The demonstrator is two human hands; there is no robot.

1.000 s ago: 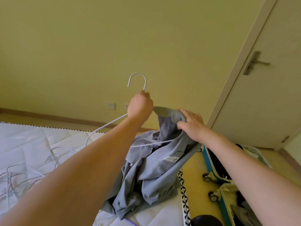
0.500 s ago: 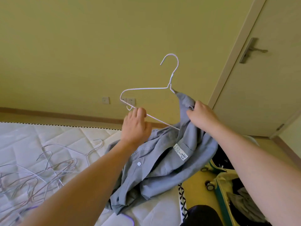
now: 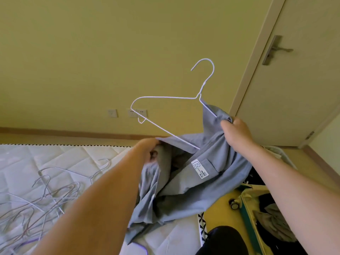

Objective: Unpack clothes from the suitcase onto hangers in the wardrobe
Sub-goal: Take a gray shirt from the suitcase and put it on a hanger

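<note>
Yellow wall [image 3: 92, 52] stood behind the bed [image 3: 46, 162]. Both hands gripped the shirt [image 3: 211, 172]: left hand [image 3: 149, 150] one side, right hand [image 3: 235, 131] pinching shirt onto hanger [image 3: 165, 97]. Next, the bare hanger end probably needed covering.

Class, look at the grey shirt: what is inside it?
One arm of the white hanger runs into the shirt; its tip is covered by cloth pinched in the right hand. A label shows inside.

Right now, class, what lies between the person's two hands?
In the head view, between the left hand and the right hand runs the white hanger's lower bar, slanting down into the grey shirt that both hands grip.
</note>
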